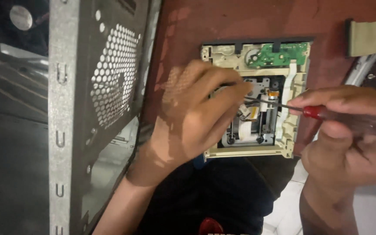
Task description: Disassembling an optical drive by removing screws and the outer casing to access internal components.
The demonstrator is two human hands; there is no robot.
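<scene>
A red-handled screwdriver (pixel 327 114) is clasped in the right hand (pixel 349 143), fingers closed round the handle; its thin shaft is laid across to the metal mechanism at the middle of an opened optical drive (pixel 257 98); the left hand (pixel 192 117) is pressed on the drive's left part, fingers curled over the mechanism, though whether anything is pinched cannot be told. The beige-framed drive is lying on a reddish-brown surface (pixel 188 26), a green circuit board (pixel 281 54) being seen at its top edge; a perforated grey metal computer case (pixel 88 87) is stood just to the left, and a flat grey ribbon cable (pixel 370 37) is seen at upper right.
</scene>
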